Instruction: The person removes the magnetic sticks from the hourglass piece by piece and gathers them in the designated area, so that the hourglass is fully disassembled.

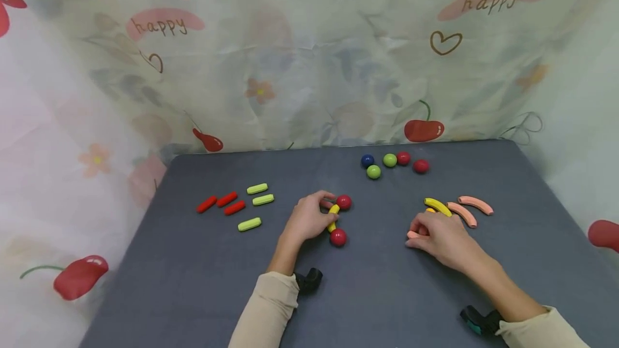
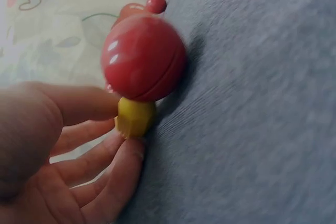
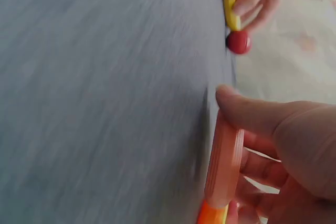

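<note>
My left hand [image 1: 309,216] pinches a short yellow stick [image 1: 334,210] between thumb and fingers, low over the dark cloth. One red ball [image 1: 344,202] sits at the stick's far end and another red ball [image 1: 338,237] at its near end. In the left wrist view the near red ball [image 2: 144,59] hides much of the yellow stick [image 2: 135,116]. To the right, my right hand [image 1: 442,238] grips a ridged pink curved stick [image 3: 224,163] by thumb and fingers. An orange-yellow piece [image 3: 211,213] shows just beyond it, partly hidden by the fingers.
Beyond the right hand lie a yellow curved stick [image 1: 437,207] and two pink curved sticks [image 1: 476,204]. Red sticks [image 1: 207,204] and light green sticks [image 1: 249,224] lie at left. Blue [image 1: 367,161], green [image 1: 374,172] and red balls [image 1: 421,166] stand near the back edge, before a patterned curtain.
</note>
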Available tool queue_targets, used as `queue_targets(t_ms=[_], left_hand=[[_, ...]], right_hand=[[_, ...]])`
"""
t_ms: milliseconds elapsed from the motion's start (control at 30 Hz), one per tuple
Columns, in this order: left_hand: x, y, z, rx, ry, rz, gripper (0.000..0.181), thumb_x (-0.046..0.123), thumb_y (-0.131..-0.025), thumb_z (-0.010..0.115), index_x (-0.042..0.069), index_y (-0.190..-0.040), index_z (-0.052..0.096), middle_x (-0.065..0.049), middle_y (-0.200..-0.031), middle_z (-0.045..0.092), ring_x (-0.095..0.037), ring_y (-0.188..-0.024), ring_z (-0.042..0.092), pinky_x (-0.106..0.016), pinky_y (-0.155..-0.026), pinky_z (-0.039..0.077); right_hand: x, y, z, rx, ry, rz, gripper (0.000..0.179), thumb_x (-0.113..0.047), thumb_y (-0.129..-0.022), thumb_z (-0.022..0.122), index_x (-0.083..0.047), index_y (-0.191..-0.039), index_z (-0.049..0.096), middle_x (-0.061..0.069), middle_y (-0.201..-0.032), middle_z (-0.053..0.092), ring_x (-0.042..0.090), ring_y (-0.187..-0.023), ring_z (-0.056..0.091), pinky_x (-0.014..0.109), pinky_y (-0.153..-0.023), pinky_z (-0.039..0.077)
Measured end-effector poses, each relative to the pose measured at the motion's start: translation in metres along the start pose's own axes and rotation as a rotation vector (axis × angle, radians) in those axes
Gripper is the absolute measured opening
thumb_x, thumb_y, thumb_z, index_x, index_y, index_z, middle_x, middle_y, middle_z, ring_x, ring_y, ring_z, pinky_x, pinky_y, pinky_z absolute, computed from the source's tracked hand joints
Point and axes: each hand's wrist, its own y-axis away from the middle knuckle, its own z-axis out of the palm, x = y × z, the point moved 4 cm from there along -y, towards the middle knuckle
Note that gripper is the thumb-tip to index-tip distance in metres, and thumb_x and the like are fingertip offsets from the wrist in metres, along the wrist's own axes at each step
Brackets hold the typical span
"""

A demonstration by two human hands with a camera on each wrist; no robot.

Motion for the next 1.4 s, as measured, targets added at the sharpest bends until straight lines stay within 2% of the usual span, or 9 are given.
queue_targets(t_ms=[200, 367, 500, 700, 900, 1000, 1133, 1267, 1400], left_hand=[[-0.003, 0.001, 0.000, 0.075, 0.002, -0.025, 0.025, 0.031, -0.090, 0.079, 0.019, -0.111, 0.072, 0.000, -0.107, 0.073, -0.017, -0.097, 0.063, -0.037, -0.086, 0.054], [-0.001, 0.001, 0.002, 0.083, -0.001, -0.016, 0.025, 0.033, -0.090, 0.079, 0.018, -0.109, 0.073, 0.001, -0.102, 0.073, -0.014, -0.089, 0.062, -0.033, -0.079, 0.054], [-0.001, 0.001, 0.002, 0.084, -0.005, -0.009, 0.025, 0.032, -0.090, 0.079, 0.018, -0.109, 0.074, 0.001, -0.102, 0.073, -0.015, -0.090, 0.063, -0.034, -0.080, 0.054], [-0.001, 0.000, 0.002, 0.072, -0.010, 0.002, 0.025, 0.033, -0.090, 0.079, 0.018, -0.110, 0.075, 0.001, -0.102, 0.075, -0.014, -0.088, 0.065, -0.035, -0.081, 0.054], [0.001, 0.001, 0.001, 0.072, -0.010, -0.004, 0.025, 0.032, -0.090, 0.079, 0.017, -0.110, 0.075, 0.000, -0.103, 0.076, -0.015, -0.089, 0.067, -0.035, -0.081, 0.055], [0.003, 0.001, 0.002, 0.071, -0.017, -0.005, 0.022, 0.030, -0.089, 0.079, 0.018, -0.108, 0.076, 0.001, -0.100, 0.076, -0.015, -0.088, 0.066, -0.034, -0.080, 0.054], [0.004, 0.001, 0.003, 0.068, -0.014, 0.003, 0.020, 0.030, -0.089, 0.079, 0.019, -0.106, 0.077, 0.003, -0.097, 0.076, -0.014, -0.085, 0.064, -0.033, -0.078, 0.052], [0.003, 0.001, 0.003, 0.075, -0.007, 0.004, 0.020, 0.031, -0.089, 0.080, 0.020, -0.106, 0.077, 0.004, -0.097, 0.075, -0.012, -0.083, 0.063, -0.031, -0.077, 0.051], [0.002, 0.003, 0.002, 0.073, -0.003, 0.006, 0.020, 0.031, -0.090, 0.079, 0.021, -0.107, 0.076, 0.004, -0.097, 0.074, -0.011, -0.082, 0.062, -0.030, -0.076, 0.051]], right_hand=[[0.008, 0.008, -0.007, 0.003, 0.073, 0.010, 0.019, -0.026, -0.083, 0.085, -0.020, -0.083, 0.067, -0.012, -0.066, 0.053, 0.000, -0.059, 0.044, 0.029, -0.064, 0.033], [-0.010, 0.001, -0.011, 0.033, 0.127, -0.030, 0.027, -0.030, -0.079, 0.088, -0.015, -0.093, 0.070, -0.004, -0.079, 0.060, 0.007, -0.071, 0.050, 0.030, -0.067, 0.040], [-0.037, -0.028, -0.003, -0.029, 0.042, -0.051, 0.031, -0.030, -0.085, 0.083, -0.013, -0.108, 0.071, 0.000, -0.091, 0.064, 0.012, -0.081, 0.055, 0.033, -0.075, 0.048], [-0.062, -0.080, 0.030, -0.089, -0.156, -0.049, 0.042, -0.026, -0.094, 0.074, -0.008, -0.130, 0.061, 0.011, -0.112, 0.064, 0.019, -0.092, 0.060, 0.036, -0.082, 0.053], [-0.066, -0.107, 0.049, -0.071, -0.177, -0.050, 0.037, -0.020, -0.096, 0.072, -0.006, -0.128, 0.062, 0.013, -0.106, 0.064, 0.023, -0.092, 0.058, 0.040, -0.081, 0.050], [-0.063, -0.111, 0.047, -0.027, -0.127, 0.004, 0.033, -0.019, -0.097, 0.070, -0.004, -0.125, 0.062, 0.015, -0.108, 0.064, 0.026, -0.093, 0.060, 0.045, -0.083, 0.052], [-0.049, -0.112, 0.032, -0.004, -0.102, 0.136, 0.038, -0.023, -0.096, 0.072, -0.002, -0.127, 0.061, 0.016, -0.110, 0.065, 0.029, -0.094, 0.060, 0.046, -0.084, 0.053], [-0.023, -0.111, 0.013, -0.050, -0.093, 0.229, 0.044, -0.027, -0.094, 0.073, -0.001, -0.126, 0.061, 0.015, -0.099, 0.066, 0.028, -0.087, 0.059, 0.043, -0.078, 0.051], [0.007, -0.114, 0.002, -0.042, -0.051, 0.273, 0.045, -0.027, -0.094, 0.072, 0.003, -0.126, 0.060, 0.019, -0.099, 0.069, 0.030, -0.086, 0.063, 0.048, -0.080, 0.053]])
